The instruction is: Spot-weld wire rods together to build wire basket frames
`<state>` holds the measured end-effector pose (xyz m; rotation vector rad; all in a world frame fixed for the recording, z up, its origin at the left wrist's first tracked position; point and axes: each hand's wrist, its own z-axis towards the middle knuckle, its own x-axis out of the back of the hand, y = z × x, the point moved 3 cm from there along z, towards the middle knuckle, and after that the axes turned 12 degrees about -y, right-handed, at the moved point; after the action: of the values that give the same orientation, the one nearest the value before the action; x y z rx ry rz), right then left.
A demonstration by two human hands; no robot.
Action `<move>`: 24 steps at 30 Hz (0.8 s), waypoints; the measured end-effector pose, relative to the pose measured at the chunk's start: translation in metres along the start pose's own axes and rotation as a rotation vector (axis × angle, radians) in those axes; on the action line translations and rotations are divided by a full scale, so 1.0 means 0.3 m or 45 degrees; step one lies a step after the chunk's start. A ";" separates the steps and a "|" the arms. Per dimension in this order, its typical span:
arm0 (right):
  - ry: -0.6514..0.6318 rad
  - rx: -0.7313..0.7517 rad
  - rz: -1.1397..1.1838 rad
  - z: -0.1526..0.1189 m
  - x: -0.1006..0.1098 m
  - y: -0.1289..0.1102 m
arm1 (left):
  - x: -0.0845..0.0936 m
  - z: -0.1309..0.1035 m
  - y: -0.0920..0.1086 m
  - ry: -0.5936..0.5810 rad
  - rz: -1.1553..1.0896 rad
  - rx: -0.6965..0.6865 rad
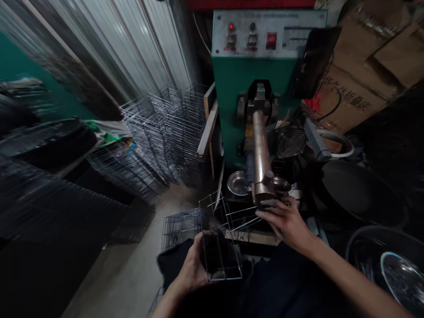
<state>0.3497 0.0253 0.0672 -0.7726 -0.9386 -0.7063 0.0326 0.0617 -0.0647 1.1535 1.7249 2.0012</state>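
A small wire basket frame (217, 240) of thin metal rods is in front of me, tilted, with one part reaching right toward the machine's electrode arm. My left hand (195, 263) is closed around its left side. Just below the end of the thick copper-coloured arm (261, 154), my right hand (286, 221) has its fingers curled at the right end of the wires. Its fingertips partly hide what they grip there. The arm sticks out from a green spot welding machine (227, 106) with a switch panel (270, 35) and a lit red lamp.
Tall stacks of wire racks (165, 132) stand left of the machine, beside a wooden board (208, 128). A small metal dish (237, 183) sits under the arm. Cardboard boxes (357, 92) are piled at right, above a dark round pan (361, 190) and a tub (357, 234).
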 end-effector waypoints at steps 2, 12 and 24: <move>-0.027 0.000 -0.023 0.006 0.004 -0.001 | 0.000 0.004 -0.007 0.015 0.019 -0.043; 0.001 -0.041 -0.012 0.010 -0.003 0.021 | 0.022 0.034 0.039 0.001 0.018 -0.141; 0.013 -0.103 -0.053 0.020 -0.003 0.114 | 0.101 0.103 0.048 -0.034 0.068 0.045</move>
<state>0.3741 0.0486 0.0598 -0.8222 -0.9236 -0.7875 0.0388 0.0996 -0.0403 1.2442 1.7406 1.9838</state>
